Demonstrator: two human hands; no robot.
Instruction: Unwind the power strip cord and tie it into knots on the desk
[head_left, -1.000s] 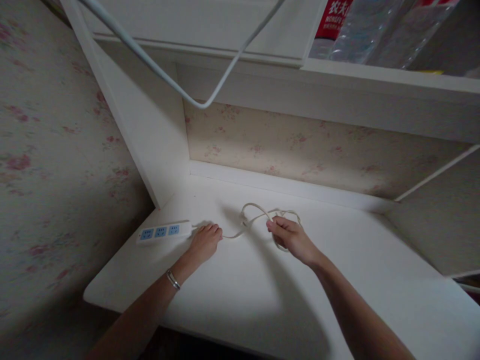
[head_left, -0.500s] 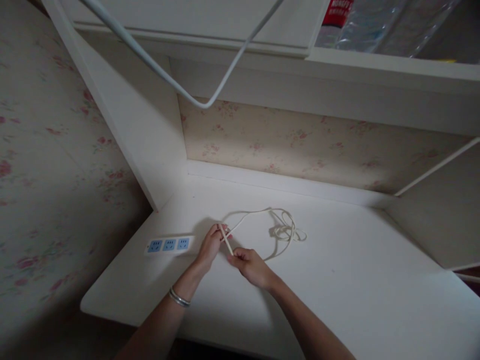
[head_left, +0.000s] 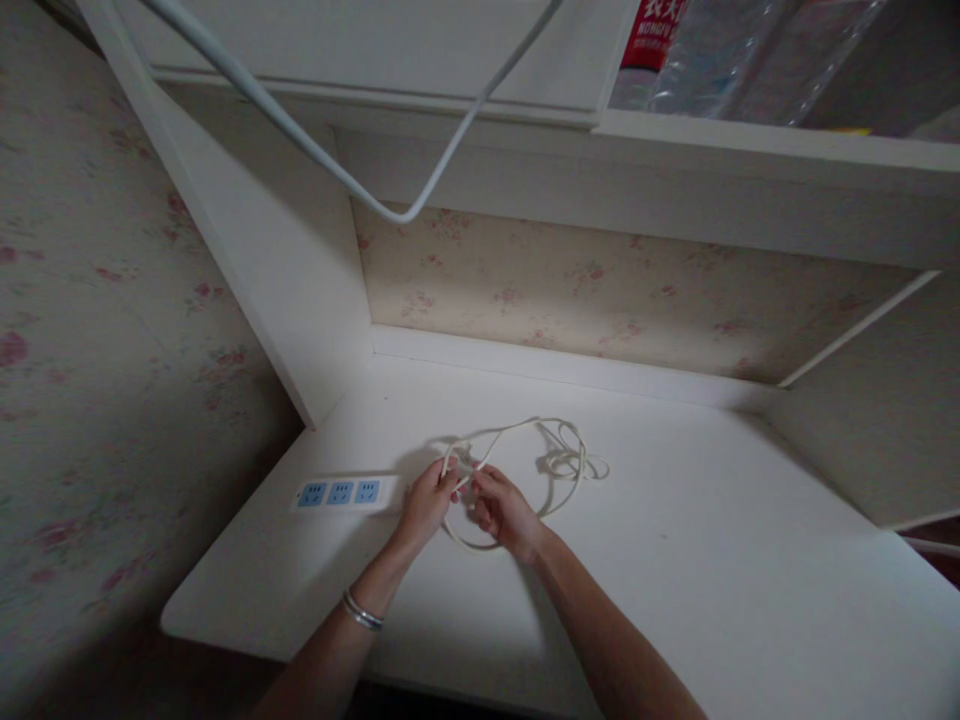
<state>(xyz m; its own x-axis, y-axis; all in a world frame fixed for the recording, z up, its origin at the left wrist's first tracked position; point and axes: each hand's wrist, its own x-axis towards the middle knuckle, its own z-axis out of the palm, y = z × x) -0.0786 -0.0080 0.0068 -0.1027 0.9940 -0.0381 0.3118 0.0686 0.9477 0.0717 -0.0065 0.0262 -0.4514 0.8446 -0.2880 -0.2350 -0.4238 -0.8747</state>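
A thin cream-white cord (head_left: pixel 517 426) lies on the white desk, with a loose tangle at its right end. My left hand (head_left: pixel 429 500) is closed on the cord near the power strip. Close beside it, my right hand (head_left: pixel 510 510) pinches the same cord between thumb and fingers. Between and below the hands the cord bends in a round loop. To the left, a white power strip (head_left: pixel 339 493) with blue sockets lies flat, its right end near my left hand.
A white cable (head_left: pixel 405 215) hangs in a V in front of the upper cabinet. Plastic-wrapped bottles (head_left: pixel 720 60) stand on the shelf at upper right. White side panels (head_left: pixel 262 220) and a flowered wall (head_left: pixel 510 280) bound the desk (head_left: pixel 675 600).
My right hand has moved up and closer to my left hand. The stretch of cord that was pulled straight between them now hangs as a loop below.
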